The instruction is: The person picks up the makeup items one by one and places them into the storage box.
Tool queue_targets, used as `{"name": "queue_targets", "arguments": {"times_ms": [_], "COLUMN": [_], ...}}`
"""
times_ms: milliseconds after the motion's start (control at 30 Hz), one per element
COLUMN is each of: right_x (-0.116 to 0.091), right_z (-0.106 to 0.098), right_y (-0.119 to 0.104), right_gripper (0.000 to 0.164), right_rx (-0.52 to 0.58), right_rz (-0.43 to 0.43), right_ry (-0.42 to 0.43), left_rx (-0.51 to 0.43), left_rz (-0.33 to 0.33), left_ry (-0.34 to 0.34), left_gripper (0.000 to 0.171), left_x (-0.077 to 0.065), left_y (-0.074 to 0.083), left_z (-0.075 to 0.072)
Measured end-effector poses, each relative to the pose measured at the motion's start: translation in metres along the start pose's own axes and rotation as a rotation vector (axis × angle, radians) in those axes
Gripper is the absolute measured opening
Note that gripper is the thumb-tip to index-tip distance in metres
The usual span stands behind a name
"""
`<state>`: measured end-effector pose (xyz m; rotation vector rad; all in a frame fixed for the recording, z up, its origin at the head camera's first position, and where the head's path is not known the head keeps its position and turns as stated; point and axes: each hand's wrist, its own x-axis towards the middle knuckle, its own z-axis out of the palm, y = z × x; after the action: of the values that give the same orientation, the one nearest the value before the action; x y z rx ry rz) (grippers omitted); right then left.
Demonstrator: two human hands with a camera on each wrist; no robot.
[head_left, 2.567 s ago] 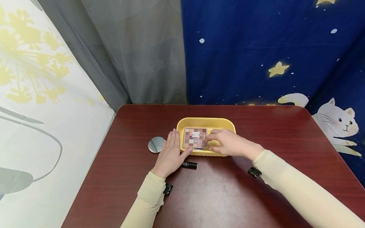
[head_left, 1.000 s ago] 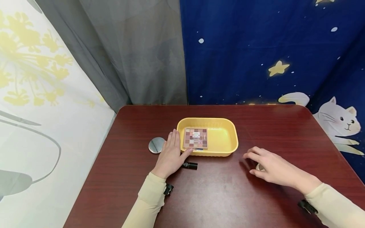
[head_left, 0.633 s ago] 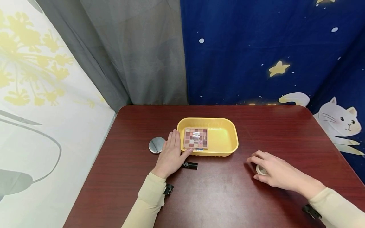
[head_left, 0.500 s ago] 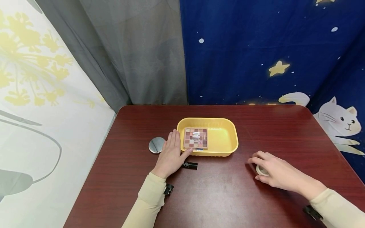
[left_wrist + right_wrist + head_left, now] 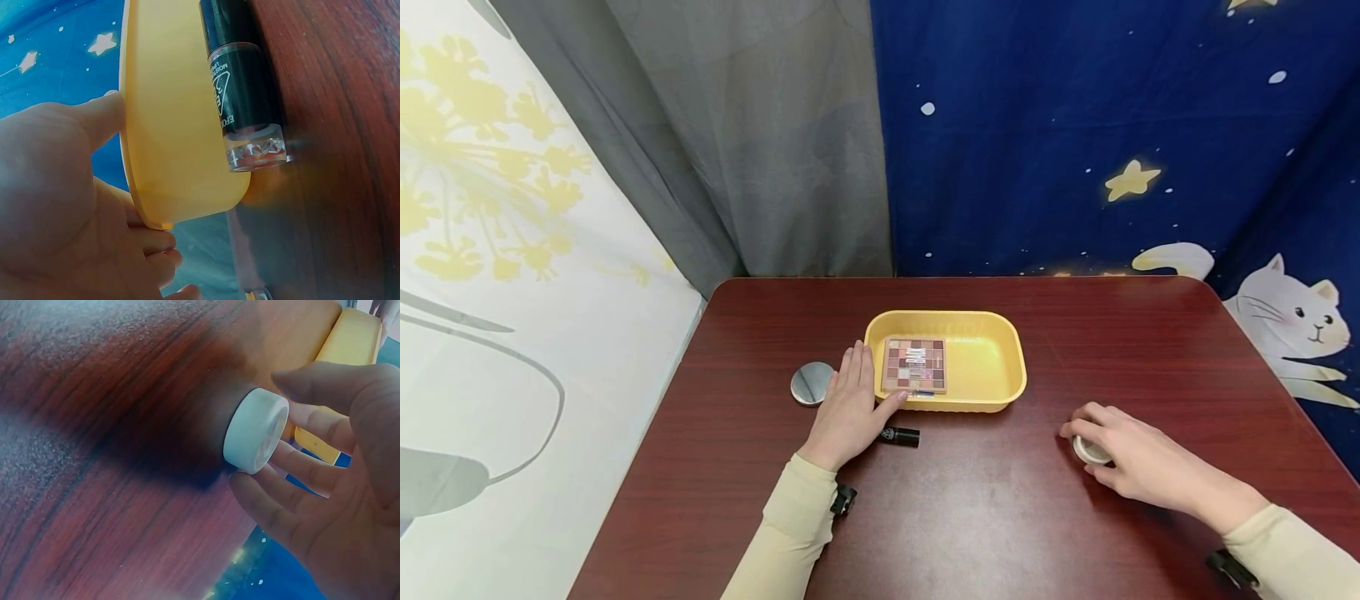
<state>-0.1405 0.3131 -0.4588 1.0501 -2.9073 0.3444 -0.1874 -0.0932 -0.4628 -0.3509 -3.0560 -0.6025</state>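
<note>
My left hand (image 5: 844, 408) rests against the left end of a yellow plastic basket (image 5: 988, 407), its fingers straight and its thumb at the front rim. Inside the basket lies an eyeshadow palette (image 5: 914, 365) with a clear lid. A black lip tube (image 5: 244, 87) with a clear end lies on the table in front of the basket, partly hidden by that hand in the head view. My right hand (image 5: 1131, 454) is spread loosely around a small white round pot (image 5: 255, 431) on the table. The right thumb stands apart from the pot; another fingertip is at its edge.
A round silver disc (image 5: 812, 382), like a pocket mirror, lies left of my left hand. The dark red wooden table (image 5: 970, 517) backs onto grey (image 5: 775, 150) and blue (image 5: 1022, 125) curtains.
My right hand has left the basket and moved right to the table, where the white pot now shows under it. Lately it shifted slightly nearer. My left hand has stayed in place.
</note>
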Motion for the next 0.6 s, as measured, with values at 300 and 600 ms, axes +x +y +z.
{"name": "queue_targets", "arguments": {"times_ms": [300, 600], "right_x": [-0.0014, -0.0015], "right_z": [0.0056, 0.0055], "right_y": [0.0041, 0.0053], "right_gripper": [0.046, 0.046], "right_rx": [-0.001, 0.012], "right_rz": [-0.018, -0.026], "right_ry": [0.031, 0.056], "left_rx": [-0.002, -0.010], "left_rz": [0.008, 0.006], "left_ry": [0.005, 0.009], "left_gripper": [0.097, 0.096], "left_x": [-0.0011, -0.0009], "left_y": [-0.0001, 0.0006], "left_z": [-0.0005, -0.0004]}}
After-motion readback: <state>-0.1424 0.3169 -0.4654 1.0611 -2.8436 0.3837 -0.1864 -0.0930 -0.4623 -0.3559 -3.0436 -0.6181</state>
